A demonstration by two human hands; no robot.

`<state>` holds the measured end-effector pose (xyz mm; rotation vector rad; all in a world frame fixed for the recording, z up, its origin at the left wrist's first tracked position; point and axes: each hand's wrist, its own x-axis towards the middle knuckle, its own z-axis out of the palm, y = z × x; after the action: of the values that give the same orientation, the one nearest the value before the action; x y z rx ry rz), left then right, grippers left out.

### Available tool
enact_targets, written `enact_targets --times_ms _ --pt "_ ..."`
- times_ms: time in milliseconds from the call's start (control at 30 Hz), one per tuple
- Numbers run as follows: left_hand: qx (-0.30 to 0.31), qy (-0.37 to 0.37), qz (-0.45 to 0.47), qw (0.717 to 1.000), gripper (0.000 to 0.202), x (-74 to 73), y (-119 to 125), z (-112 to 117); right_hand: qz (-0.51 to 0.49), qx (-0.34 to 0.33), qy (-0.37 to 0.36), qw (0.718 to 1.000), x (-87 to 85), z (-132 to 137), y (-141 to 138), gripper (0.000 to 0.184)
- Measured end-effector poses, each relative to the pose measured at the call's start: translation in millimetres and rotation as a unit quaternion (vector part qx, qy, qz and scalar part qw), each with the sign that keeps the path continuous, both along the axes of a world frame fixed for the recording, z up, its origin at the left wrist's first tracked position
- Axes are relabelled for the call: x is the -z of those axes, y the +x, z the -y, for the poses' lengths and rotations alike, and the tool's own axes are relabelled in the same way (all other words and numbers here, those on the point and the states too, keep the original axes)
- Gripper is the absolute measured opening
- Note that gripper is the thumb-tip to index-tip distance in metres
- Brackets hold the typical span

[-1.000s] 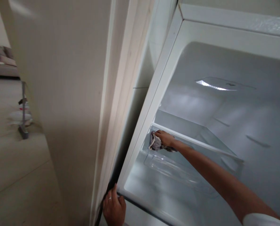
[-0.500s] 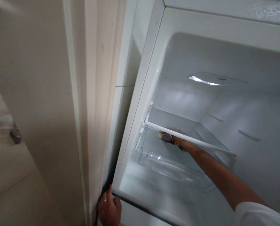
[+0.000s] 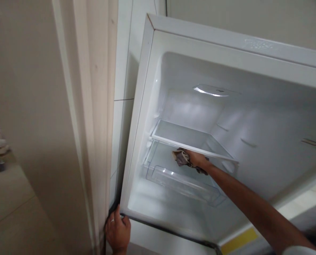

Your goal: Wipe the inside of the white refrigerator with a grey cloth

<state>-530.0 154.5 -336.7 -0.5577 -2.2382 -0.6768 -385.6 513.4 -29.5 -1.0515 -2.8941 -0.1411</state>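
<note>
Landmark: upper shelf (image 3: 184,134) in the fridge (image 3: 135,120). My right hand (image 3: 197,159) is just under the shelf's front rail, closed round a bunched cloth (image 3: 183,159); narrow grip, folds poking out past my fingers. So the cloth is below the shelf, near the middle of its front edge, over a clear drawer (image 3: 181,180). Can't tell if cloth meets the surface below.

Room for my wrist is tight upward: rail right above it. Toward me it's open; my forearm runs out below and right of the shelf. Drawer's front lip sits lower than the shelf and nearer me, apart from the cloth. Above the shelf, tall open space up to the lamp cover (image 3: 213,90).

My left hand (image 3: 117,230) is well below and left of the shelf, by the fridge's bottom front corner, fingers straight up, thumb apart; can't tell whether it grips the edge. Left of the shelf, past the fridge frame: narrow dark gap, tiled wall (image 3: 123,81), then wooden trim (image 3: 91,106) close in.
</note>
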Motion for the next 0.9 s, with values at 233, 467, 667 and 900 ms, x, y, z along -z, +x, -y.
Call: enact_targets --times_ms 233,467,667,900 --pt "-0.004 0.017 -0.013 1.0 0.036 -1.3 0.5 -1.1 0.07 -0.089 -0.051 0.992 -6.6 55.7 -20.2 0.04" --pt "-0.008 0.016 -0.014 1.0 0.034 -1.8 0.9 -1.4 -0.16 -0.075 -0.232 0.956 -1.8 85.2 -46.6 0.039" --pt "0.001 0.014 0.007 1.0 0.035 1.6 1.2 -0.8 -0.379 0.074 -0.339 0.858 7.7 71.5 -81.4 0.026" --pt "0.01 0.013 0.033 0.999 0.035 6.9 0.8 0.3 -0.461 0.003 -0.569 0.681 13.8 88.3 -136.4 0.041"
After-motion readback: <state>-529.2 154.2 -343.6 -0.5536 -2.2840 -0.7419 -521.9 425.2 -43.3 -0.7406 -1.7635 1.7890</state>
